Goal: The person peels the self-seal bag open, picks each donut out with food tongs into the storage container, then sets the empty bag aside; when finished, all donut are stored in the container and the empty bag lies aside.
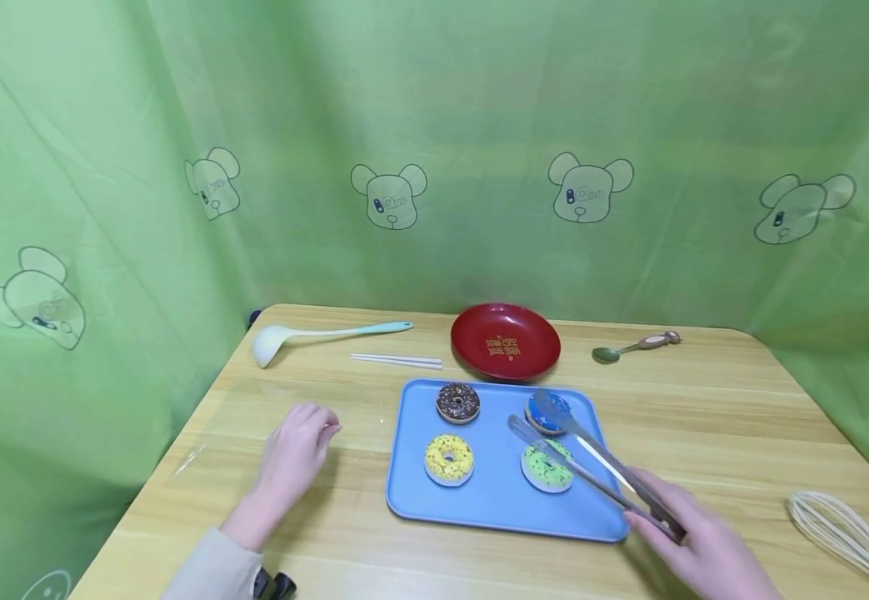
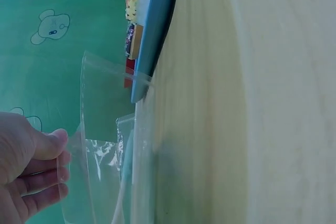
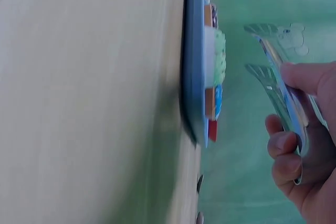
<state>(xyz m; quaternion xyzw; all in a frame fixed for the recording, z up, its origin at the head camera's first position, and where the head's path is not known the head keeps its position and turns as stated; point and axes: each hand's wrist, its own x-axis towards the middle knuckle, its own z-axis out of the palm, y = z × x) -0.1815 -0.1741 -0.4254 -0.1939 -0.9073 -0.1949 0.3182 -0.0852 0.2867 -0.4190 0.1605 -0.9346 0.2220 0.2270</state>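
Note:
My left hand (image 1: 295, 450) pinches the edge of a clear plastic bag (image 2: 102, 169) between thumb and fingers, raised above the table on the left. In my right hand (image 1: 704, 537) I grip metal tongs (image 1: 620, 473), their two arms spread apart with nothing between them. The tongs' tips hover over the right half of a blue tray (image 1: 490, 492). On that tray lie a green doughnut (image 1: 542, 475), a blue doughnut (image 1: 538, 423) partly hidden by the tongs, a chocolate doughnut (image 1: 445, 405) and a yellow doughnut (image 1: 437, 467).
Behind the tray stands a red plate (image 1: 471, 333). A ladle (image 1: 272, 340) and white chopsticks (image 1: 397, 360) lie at the back left, a spoon (image 1: 606, 355) at the back right. A whisk (image 1: 839, 533) rests near the right edge. A green curtain (image 1: 479, 100) surrounds the table.

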